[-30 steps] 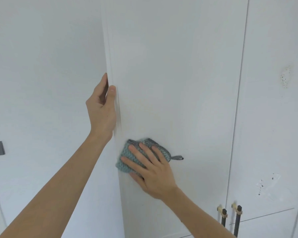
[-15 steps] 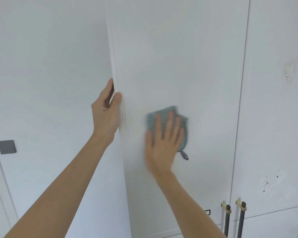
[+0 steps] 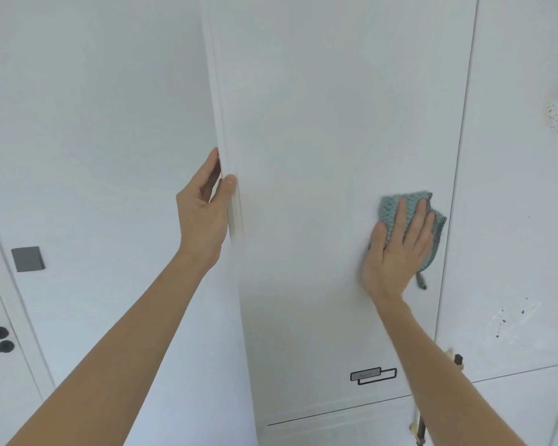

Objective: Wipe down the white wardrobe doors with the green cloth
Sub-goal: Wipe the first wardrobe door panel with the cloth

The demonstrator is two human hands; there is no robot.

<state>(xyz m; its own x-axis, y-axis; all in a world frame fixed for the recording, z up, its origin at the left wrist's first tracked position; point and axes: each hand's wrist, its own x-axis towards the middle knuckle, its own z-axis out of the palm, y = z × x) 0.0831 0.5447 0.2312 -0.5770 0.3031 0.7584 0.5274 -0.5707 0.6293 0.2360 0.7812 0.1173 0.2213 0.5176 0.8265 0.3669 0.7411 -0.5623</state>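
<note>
Cloth (image 3: 400, 209), green and knitted, lay flat against the white wardrobe door (image 3: 335, 123), near that door's right edge and at about mid-height in view. The right hand (image 3: 397, 249) covered its lower part, fingers straight and slightly spread, palm pressing it to the panel; the cloth showed above and to the right of the fingers, its hanging loop trailing below. The unwiped neighbouring door (image 3: 512, 188), carrying dark specks, stood just beyond the seam to the right, so the right hand was plainly the nearer. The left hand (image 3: 207, 217) gripped the door's left edge, thumb on the front face. Against half a second earlier, the cloth had travelled rightward and somewhat down from the panel's middle; the left hand's hold was unchanged
</note>
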